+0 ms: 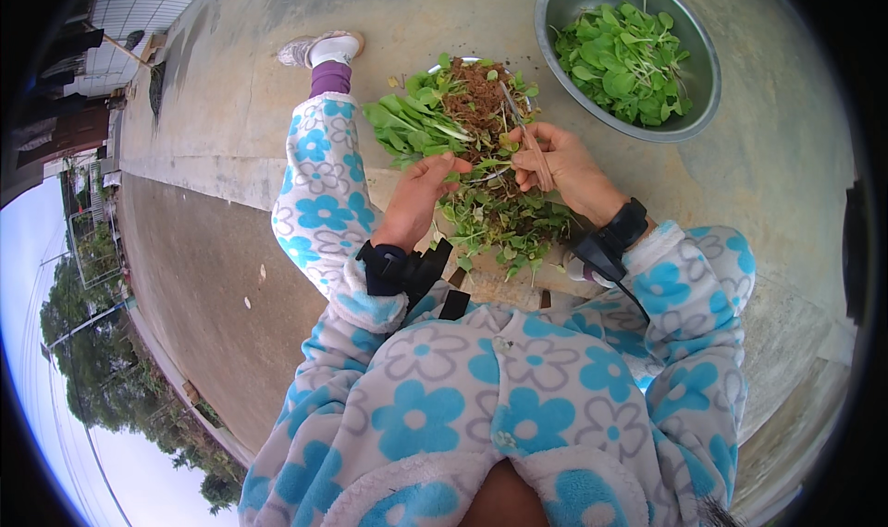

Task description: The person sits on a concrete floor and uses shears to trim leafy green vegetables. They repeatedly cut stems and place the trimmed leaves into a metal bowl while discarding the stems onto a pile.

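My left hand (418,197) pinches a small leafy green (454,177) between thumb and fingers, at the near left of a heap of plants. My right hand (572,170) holds a slim bladed tool (533,154) with a pinkish handle, its grey blade pointing away over the heap; whether it is scissors or a knife is unclear. A thin plant stem lies at my right thumb. Beneath the hands, brown soil and roots (479,90) fill a light-rimmed container, mostly hidden. Long-leaved greens (409,128) lie at its left, and a pile of loose leaves and roots (510,225) sits nearest me.
A metal basin (709,104) with leafy greens (624,62) stands on the concrete floor (444,14) at far right. My left foot (333,47) is stretched out beyond the heap. A step edge (208,159) runs along the left, and a broom (156,90) leans farther off.
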Demonstrator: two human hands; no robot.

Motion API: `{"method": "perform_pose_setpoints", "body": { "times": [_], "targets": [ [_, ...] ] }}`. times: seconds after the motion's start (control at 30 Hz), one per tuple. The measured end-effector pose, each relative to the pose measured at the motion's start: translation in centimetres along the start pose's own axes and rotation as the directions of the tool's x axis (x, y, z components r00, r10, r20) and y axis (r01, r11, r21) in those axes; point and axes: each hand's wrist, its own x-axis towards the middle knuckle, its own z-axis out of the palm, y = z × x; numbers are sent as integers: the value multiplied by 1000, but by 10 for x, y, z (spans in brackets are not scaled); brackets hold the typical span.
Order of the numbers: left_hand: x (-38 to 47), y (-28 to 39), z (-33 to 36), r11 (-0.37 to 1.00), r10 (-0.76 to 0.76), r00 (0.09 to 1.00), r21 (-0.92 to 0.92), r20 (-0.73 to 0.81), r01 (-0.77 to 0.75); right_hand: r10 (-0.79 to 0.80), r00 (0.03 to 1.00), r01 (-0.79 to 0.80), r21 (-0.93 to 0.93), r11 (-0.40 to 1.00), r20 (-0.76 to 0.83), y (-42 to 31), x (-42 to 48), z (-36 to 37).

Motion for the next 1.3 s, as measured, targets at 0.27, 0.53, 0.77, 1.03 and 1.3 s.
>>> {"method": "perform_pose_setpoints", "body": {
  "times": [0.27, 0.53, 0.77, 1.03, 1.3],
  "targets": [
    [15, -10, -40, 849, 164, 983, 519, -77, -101, -387, 836, 291, -284, 914, -389, -73, 4, -57],
    [35, -39, -32, 610, 262, 965, 771, 20, -182, -639, 584, 186, -684, 705, -500, -90, -4, -74],
    [36, -36, -32, 691, 70, 998, 722, -2, -47, -348, 896, 163, -525, 835, -275, -49, 2, -34],
    [25, -30, -35, 917, -1, 999, 398, -34, 15, 307, 948, -269, -305, 913, 80, -13, -10, 6],
    [27, -43, -36, 939, -29, 998, 341, -56, 46, 413, 901, -359, -303, 883, 133, 15, 0, 11]
  ]
}}
